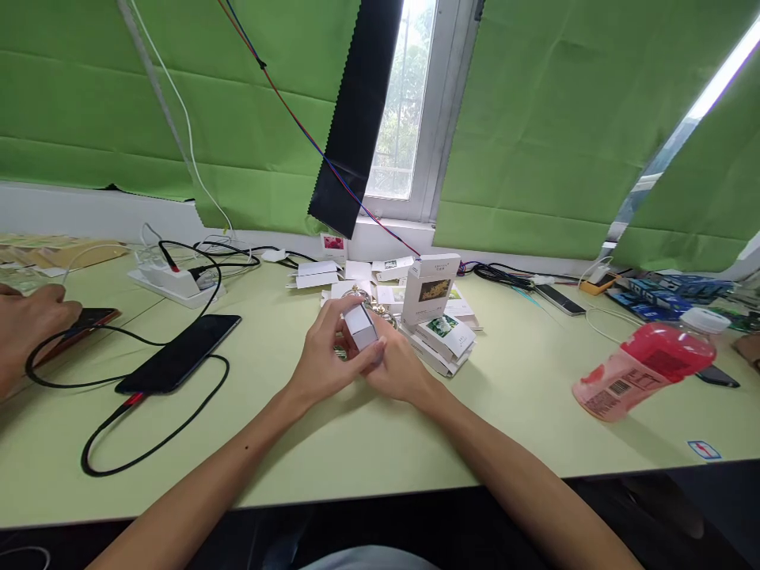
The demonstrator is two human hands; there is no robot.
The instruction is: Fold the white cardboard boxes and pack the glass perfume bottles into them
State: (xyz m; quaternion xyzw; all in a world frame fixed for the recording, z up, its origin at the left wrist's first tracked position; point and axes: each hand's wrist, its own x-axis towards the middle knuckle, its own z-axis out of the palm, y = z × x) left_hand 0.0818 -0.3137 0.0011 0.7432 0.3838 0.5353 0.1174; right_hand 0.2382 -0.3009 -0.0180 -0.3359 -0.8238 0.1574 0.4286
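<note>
Between both hands, just above the counter [368,443], sits a small white box [360,326]. The left hand [324,356] wraps it from the near-left, fingers curled over the top and thumb pressed against its near face. The right hand [399,368] supports it from below and to the right, fingertips against the lower edge. Both grips are pressed onto the box; neither is spread. Holding it from two opposed sides appears to keep the box steady and raised clear of the counter, with its top end turned up toward the camera.

The box is a plain white carton, rectangular, taller than wide, with crisp folded edges and no print visible on the faces shown. Whether its end flap is open or shut cannot be told.

Directly beyond the grip stands a taller printed carton [428,289], upright, with a dark picture panel on its front. Leaning against its base, to the right of the grip, lies a stack of flat cartons [445,336] bearing a flower picture. More white cartons [317,274] lie further back, well apart from the hands.

Left of the grip, a black phone [178,352] lies flat with a black cable [148,443] looping from its near end. Further left, another person's hand [27,328] rests by a second phone. Well to the right, a red bottle [647,368] lies tilted on its side.
</note>
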